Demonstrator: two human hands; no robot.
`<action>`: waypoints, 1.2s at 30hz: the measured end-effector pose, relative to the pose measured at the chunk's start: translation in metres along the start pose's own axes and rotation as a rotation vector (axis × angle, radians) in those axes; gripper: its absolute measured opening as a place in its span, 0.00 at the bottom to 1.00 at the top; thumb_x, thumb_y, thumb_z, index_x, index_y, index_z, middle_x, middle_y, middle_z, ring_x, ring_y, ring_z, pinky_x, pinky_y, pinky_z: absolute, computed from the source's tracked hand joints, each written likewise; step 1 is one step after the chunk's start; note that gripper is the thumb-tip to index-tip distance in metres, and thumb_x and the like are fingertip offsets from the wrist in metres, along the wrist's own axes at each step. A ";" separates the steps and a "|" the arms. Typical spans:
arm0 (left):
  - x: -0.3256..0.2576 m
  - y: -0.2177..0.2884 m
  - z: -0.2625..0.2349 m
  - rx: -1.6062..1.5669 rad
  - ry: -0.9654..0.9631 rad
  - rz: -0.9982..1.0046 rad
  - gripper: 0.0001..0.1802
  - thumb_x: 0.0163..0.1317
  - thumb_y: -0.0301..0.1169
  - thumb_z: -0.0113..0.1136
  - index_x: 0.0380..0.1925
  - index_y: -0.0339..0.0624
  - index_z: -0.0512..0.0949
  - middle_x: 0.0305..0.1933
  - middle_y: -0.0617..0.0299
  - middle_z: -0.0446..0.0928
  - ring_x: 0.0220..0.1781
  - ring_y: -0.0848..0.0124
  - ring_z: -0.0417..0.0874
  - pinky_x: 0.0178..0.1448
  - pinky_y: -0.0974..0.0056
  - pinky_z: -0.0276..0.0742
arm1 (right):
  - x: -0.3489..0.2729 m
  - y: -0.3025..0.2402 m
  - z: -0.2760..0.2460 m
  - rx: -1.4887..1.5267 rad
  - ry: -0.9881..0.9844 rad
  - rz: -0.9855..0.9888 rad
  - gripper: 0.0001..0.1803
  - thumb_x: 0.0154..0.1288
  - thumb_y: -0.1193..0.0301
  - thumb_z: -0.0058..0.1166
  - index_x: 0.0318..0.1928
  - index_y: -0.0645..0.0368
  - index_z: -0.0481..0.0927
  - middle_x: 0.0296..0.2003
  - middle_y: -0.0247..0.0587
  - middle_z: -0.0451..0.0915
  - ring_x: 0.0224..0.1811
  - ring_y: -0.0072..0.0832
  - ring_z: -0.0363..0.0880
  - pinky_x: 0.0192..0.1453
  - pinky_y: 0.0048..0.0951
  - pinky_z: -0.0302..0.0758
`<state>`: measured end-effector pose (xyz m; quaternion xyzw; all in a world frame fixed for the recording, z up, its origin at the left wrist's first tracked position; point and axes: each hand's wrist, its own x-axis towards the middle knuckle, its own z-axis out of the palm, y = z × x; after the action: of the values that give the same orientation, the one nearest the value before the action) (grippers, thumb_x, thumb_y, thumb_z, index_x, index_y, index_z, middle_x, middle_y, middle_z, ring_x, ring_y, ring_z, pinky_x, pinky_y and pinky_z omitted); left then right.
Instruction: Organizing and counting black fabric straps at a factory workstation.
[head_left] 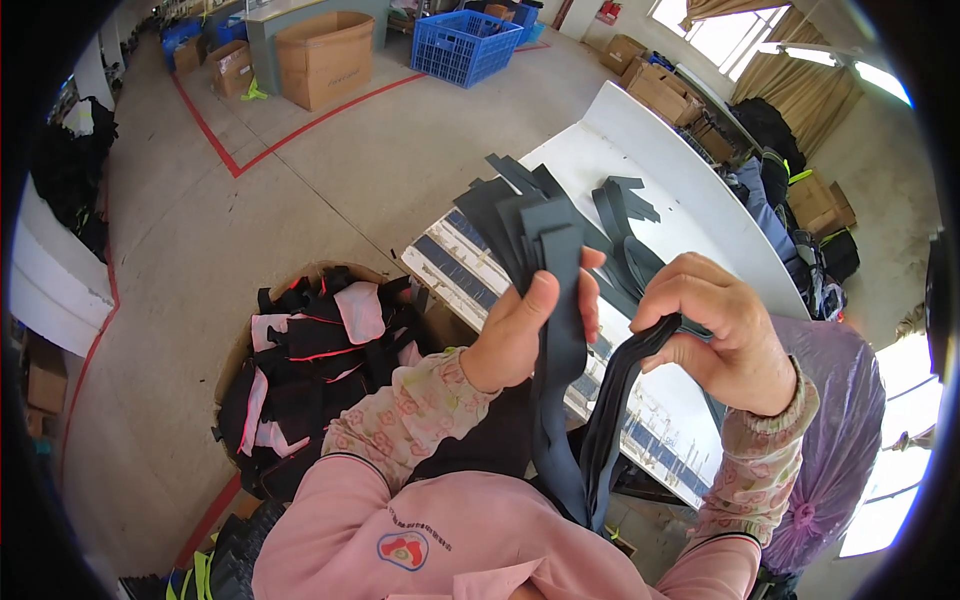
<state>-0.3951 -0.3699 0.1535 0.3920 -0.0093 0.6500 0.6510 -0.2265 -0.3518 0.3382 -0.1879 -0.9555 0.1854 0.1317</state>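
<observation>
A bundle of flat dark grey strips (560,255) is gripped in my left hand (520,330), thumb in front, with their cut ends fanned out above it. The strips hang down in a long loop before my chest. On the right, the other part of the bundle is pinched between thumb and fingers of my right hand (715,330). More loose dark strips (625,225) lie on the white table (580,150) behind my hands.
Left of me stands a carton (232,385) filled with black and pink pieces. A purple plastic sack (835,420) is close to my right arm. Farther off are a blue crate (465,48), a tall cardboard box (325,62) and red floor lines. Cartons and bags line the right wall.
</observation>
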 end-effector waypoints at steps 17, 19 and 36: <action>0.007 -0.010 0.023 0.122 -0.293 0.020 0.35 0.75 0.56 0.47 0.65 0.36 0.66 0.54 0.55 0.76 0.44 0.73 0.78 0.50 0.67 0.78 | 0.014 -0.018 -0.011 -0.109 0.035 0.014 0.19 0.56 0.73 0.69 0.48 0.62 0.80 0.37 0.43 0.75 0.35 0.44 0.80 0.40 0.37 0.77; 0.007 -0.010 0.021 0.131 -0.309 0.020 0.34 0.76 0.56 0.46 0.64 0.36 0.67 0.51 0.57 0.76 0.43 0.73 0.78 0.49 0.67 0.77 | 0.011 -0.022 -0.009 -0.142 0.010 0.047 0.20 0.56 0.73 0.69 0.49 0.62 0.79 0.38 0.44 0.75 0.35 0.45 0.80 0.39 0.38 0.77; -0.003 -0.008 0.013 0.242 -0.277 -0.005 0.28 0.78 0.54 0.43 0.55 0.37 0.71 0.41 0.62 0.76 0.43 0.74 0.76 0.51 0.67 0.74 | 0.017 -0.036 -0.005 -0.393 -0.044 0.063 0.23 0.46 0.73 0.72 0.44 0.55 0.76 0.37 0.41 0.73 0.35 0.45 0.80 0.37 0.41 0.77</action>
<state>-0.3820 -0.3785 0.1568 0.5532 -0.0194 0.5845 0.5933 -0.2512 -0.3742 0.3600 -0.2358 -0.9696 0.0034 0.0655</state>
